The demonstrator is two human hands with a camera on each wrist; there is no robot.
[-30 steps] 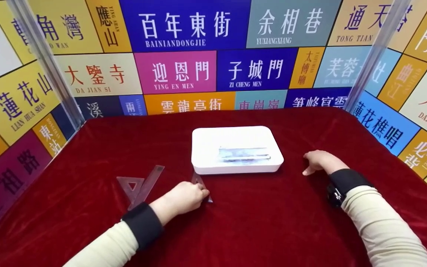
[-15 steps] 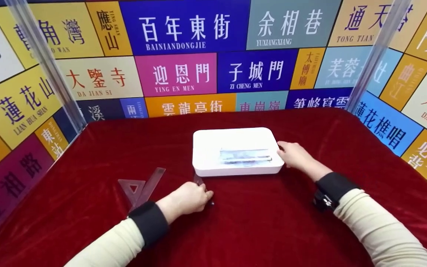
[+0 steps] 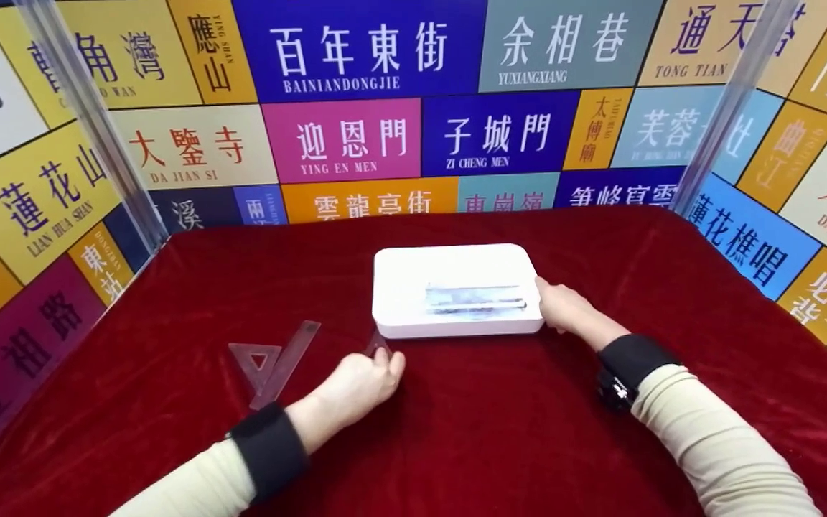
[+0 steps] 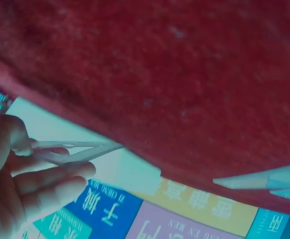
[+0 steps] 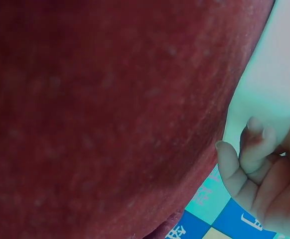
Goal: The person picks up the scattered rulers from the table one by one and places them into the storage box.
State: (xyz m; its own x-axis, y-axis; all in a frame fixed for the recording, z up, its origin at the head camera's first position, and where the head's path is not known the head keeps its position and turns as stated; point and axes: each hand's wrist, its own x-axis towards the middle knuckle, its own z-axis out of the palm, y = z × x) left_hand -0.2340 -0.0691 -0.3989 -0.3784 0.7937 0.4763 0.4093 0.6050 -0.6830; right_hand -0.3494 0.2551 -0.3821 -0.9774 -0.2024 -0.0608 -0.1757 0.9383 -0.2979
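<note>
In the head view, a clear set square (image 3: 377, 343) is pinched by my left hand (image 3: 356, 384), just in front of the white box. The left wrist view shows the set square (image 4: 80, 149) between thumb and fingers, the other fingers fairly straight. The flat white box (image 3: 456, 269) has a bluish streaked patch on top; whether it is a print or a window I cannot tell. My right hand (image 3: 568, 307) touches the box's right end. In the right wrist view its fingers (image 5: 229, 164) are loosely bent beside the box; the contact is partly hidden.
Left of my left hand, a clear ruler (image 3: 291, 359) and another clear set square (image 3: 245, 359) lie touching or overlapping on the red tablecloth (image 3: 500, 431). Transparent corner posts (image 3: 726, 115) and a panel wall (image 3: 356, 54) with Chinese lettering stand behind the table.
My right hand has moved left from beside the box and now touches its right end. My left hand, with the set square, has risen slightly and turned. The box has hardly moved.
</note>
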